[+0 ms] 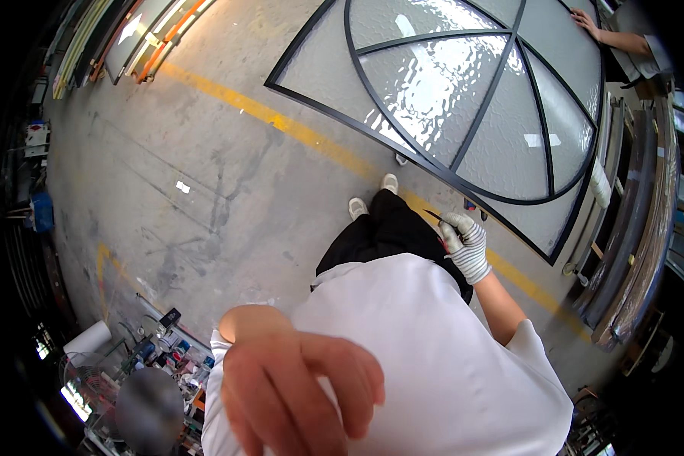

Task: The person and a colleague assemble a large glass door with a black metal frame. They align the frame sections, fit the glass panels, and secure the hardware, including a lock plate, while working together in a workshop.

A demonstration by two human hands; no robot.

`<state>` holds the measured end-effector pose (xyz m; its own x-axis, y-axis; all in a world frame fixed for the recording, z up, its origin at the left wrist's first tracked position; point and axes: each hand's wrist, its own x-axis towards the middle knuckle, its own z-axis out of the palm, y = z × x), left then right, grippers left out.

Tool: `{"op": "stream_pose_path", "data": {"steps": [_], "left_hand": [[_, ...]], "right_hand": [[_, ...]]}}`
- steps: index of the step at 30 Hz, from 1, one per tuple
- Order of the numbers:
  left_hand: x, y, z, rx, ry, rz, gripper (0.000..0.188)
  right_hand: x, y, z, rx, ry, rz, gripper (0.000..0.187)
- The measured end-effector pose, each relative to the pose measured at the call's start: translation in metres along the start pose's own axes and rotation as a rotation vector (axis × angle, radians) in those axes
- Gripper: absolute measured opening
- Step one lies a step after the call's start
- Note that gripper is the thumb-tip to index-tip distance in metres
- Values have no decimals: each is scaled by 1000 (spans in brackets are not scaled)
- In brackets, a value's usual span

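Note:
My bare left hand (300, 384) is raised close in front of my chest, large in the view. Its fingers are loosely bent and spread apart, and I see nothing in them. At my right side, my right hand (466, 247) wears a white striped glove. Its fingers are closed around a thin dark pointed tool (433, 216) with a bit of red near the grip; the kind is too small to tell. Just beyond that hand is a large textured glass panel (403, 83) with black framing, a round ring and crossing bars. Neither hand touches it.
Another person's hand (585, 24) rests on the panel's far right. Long wrapped profiles (638, 228) are stacked at the right. A yellow line (281, 121) crosses the concrete floor. More panels (129, 38) lean at the upper left; a cluttered bench (175, 349) stands lower left.

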<state>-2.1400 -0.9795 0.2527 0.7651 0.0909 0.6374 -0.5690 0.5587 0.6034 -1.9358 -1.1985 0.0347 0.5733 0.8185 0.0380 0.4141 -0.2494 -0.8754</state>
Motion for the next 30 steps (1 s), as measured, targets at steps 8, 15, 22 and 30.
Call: {"op": "stream_pose_path", "data": {"steps": [8, 15, 22, 30], "left_hand": [[60, -14, 0, 1504, -125, 66, 19], [89, -14, -31, 1588, 288, 498, 15], [77, 71, -109, 1190, -2, 134, 13], [83, 154, -207, -180, 40, 74, 21]], "right_hand": [[76, -24, 47, 117, -208, -74, 14], [141, -52, 71, 206, -309, -171, 15], [162, -46, 83, 128, -238, -87, 15], [188, -63, 149, 119, 50, 44, 13]]}}
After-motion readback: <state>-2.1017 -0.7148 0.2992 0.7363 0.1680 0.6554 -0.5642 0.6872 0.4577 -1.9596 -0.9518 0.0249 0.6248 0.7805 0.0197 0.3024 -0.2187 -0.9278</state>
